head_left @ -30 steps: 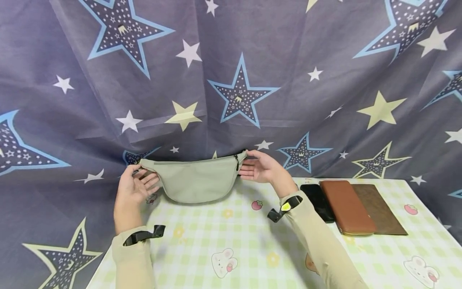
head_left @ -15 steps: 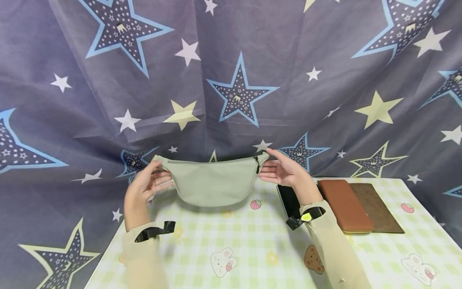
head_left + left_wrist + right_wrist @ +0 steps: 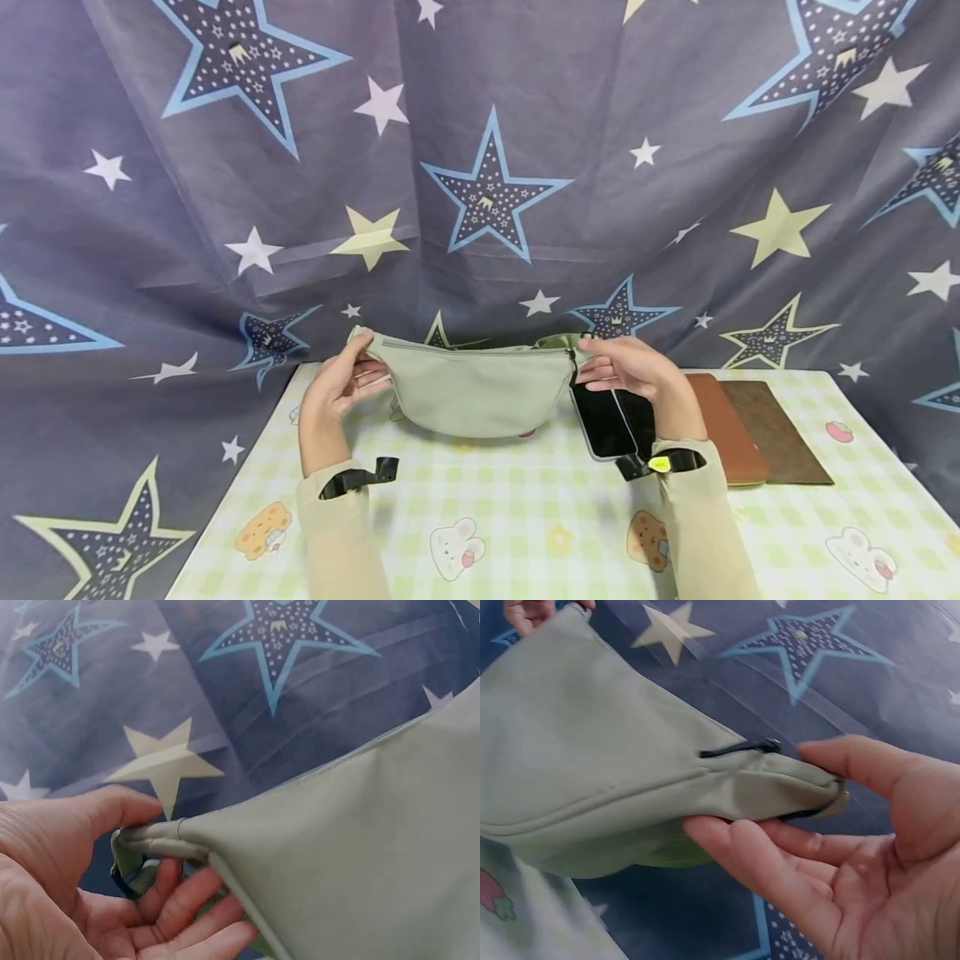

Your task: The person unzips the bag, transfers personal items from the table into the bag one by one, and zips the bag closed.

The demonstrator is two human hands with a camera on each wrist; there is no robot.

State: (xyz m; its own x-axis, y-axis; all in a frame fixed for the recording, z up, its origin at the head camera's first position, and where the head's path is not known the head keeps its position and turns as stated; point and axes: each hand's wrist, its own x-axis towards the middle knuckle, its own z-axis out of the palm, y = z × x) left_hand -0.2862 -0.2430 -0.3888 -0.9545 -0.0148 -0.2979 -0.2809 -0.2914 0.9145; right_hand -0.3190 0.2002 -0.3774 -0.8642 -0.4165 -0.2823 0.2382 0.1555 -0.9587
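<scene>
A pale green waist bag (image 3: 480, 392) hangs between the two hands, its rounded belly facing me and its zipped top edge upward. The left hand (image 3: 341, 383) grips the bag's left end corner; in the left wrist view, its thumb lies on top and the fingers (image 3: 187, 907) are underneath, beside a green strap. At the opposite end, the right hand (image 3: 633, 367) pinches the other corner, close to a black zipper pull (image 3: 739, 748). Part of a green strap (image 3: 558, 341) shows behind the top edge. Most of the strap is hidden behind the bag.
Right of the bag, a phone (image 3: 603, 423) lies on the checked tablecloth (image 3: 525, 517) beside a black item partly covered by the right wrist. Farther right are a reddish-brown wallet (image 3: 727, 433) and a dark brown flat piece (image 3: 780, 433). A star-patterned curtain (image 3: 570, 83) hangs behind.
Both hands have carried the bag rightward and slightly lower across the view. The phone has come into sight, while the right arm now covers part of the wallet.
</scene>
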